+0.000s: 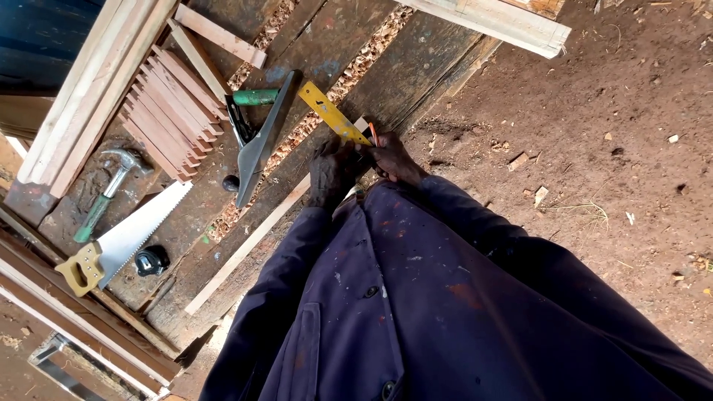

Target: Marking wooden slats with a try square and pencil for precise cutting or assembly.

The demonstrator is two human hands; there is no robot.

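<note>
While the left hand (332,172) presses the yellow try square (334,113) onto the wooden strip (249,245) at twelve o'clock, the right hand (394,160), pinching a red pencil (373,134), risks a skewed mark should the square slip.

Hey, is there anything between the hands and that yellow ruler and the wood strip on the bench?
Nothing visible. The left hand rests directly on the yellow ruler where it crosses the thin wood strip. The right hand sits beside it with an orange pencil at the ruler's edge.
</note>
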